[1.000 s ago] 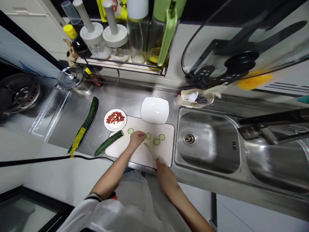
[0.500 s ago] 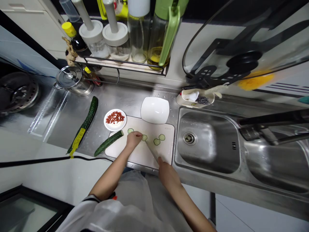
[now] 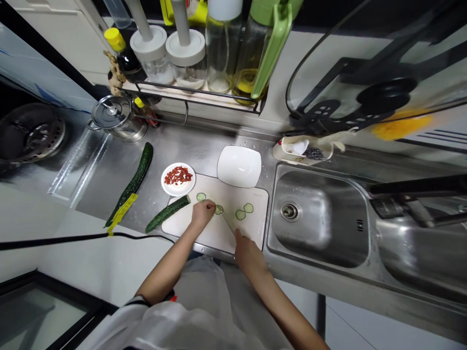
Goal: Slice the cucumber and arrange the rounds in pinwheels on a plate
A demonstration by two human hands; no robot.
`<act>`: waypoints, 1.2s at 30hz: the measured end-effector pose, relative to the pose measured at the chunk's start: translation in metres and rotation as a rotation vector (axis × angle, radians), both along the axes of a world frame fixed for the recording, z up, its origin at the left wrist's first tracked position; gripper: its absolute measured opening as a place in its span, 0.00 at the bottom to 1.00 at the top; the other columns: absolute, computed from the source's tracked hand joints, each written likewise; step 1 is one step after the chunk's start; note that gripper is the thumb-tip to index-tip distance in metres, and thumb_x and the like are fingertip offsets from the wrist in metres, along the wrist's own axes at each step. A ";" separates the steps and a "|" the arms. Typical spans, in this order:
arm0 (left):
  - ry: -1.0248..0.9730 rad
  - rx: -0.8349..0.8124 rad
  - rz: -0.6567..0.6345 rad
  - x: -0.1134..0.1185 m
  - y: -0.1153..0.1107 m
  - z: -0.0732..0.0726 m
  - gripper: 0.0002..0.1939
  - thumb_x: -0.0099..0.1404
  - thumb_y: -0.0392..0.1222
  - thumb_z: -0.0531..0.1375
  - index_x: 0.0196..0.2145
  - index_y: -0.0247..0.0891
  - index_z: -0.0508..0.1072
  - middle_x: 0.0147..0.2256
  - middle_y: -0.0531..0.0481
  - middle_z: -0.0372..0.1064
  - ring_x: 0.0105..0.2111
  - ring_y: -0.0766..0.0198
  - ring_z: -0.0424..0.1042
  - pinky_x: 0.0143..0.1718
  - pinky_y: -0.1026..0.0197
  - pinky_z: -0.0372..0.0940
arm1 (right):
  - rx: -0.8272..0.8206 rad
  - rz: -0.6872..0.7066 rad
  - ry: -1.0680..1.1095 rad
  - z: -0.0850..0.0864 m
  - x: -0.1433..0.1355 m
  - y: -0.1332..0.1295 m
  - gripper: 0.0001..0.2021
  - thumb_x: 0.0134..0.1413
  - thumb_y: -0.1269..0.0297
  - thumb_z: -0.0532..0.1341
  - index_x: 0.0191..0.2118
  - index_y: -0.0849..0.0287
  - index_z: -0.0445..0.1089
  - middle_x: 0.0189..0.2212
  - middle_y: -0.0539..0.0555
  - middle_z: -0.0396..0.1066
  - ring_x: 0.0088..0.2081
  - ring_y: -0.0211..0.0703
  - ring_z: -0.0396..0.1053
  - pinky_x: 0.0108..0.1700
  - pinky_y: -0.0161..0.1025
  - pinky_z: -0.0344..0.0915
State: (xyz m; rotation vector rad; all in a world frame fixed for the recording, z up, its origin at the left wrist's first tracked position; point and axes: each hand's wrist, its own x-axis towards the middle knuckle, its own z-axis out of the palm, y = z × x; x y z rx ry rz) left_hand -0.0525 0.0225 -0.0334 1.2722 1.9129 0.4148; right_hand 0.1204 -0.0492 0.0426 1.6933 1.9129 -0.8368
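At the centre of the frame, the left hand (image 3: 203, 214) pinches the edge of a cucumber slice (image 3: 218, 209) over the cutting board (image 3: 255, 228); just below and to the right, the right hand (image 3: 248, 253) closes around a knife (image 3: 229, 224), its tip near that slice. A cucumber piece (image 3: 168, 214) lies left of centre

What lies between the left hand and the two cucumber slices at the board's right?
One cucumber slice and the knife tip, in the head view.
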 end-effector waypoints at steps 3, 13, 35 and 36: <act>-0.009 -0.010 0.006 -0.001 0.001 0.000 0.09 0.55 0.34 0.59 0.32 0.40 0.78 0.31 0.53 0.76 0.33 0.67 0.73 0.37 0.68 0.63 | -0.008 0.013 -0.003 0.000 -0.001 0.001 0.25 0.56 0.79 0.45 0.60 0.63 0.55 0.38 0.63 0.73 0.41 0.49 0.73 0.36 0.37 0.65; -0.017 -0.039 0.011 -0.002 0.003 -0.002 0.08 0.55 0.36 0.59 0.32 0.40 0.79 0.31 0.52 0.76 0.33 0.66 0.74 0.38 0.67 0.64 | 0.014 0.014 -0.004 0.002 -0.003 0.000 0.24 0.58 0.79 0.43 0.59 0.64 0.57 0.37 0.63 0.73 0.41 0.49 0.73 0.36 0.36 0.66; 0.040 0.008 -0.034 0.000 0.001 0.009 0.08 0.56 0.37 0.60 0.33 0.41 0.77 0.29 0.53 0.75 0.31 0.67 0.72 0.35 0.67 0.61 | -0.120 -0.063 -0.045 0.018 0.005 -0.014 0.26 0.58 0.81 0.41 0.59 0.65 0.58 0.41 0.64 0.73 0.43 0.48 0.73 0.39 0.38 0.67; 0.053 0.025 -0.032 -0.002 0.001 0.011 0.07 0.57 0.38 0.59 0.33 0.41 0.77 0.29 0.53 0.75 0.31 0.67 0.72 0.35 0.67 0.61 | -0.131 -0.073 -0.043 0.018 0.007 -0.015 0.26 0.57 0.81 0.40 0.58 0.64 0.59 0.41 0.64 0.74 0.43 0.48 0.73 0.38 0.38 0.67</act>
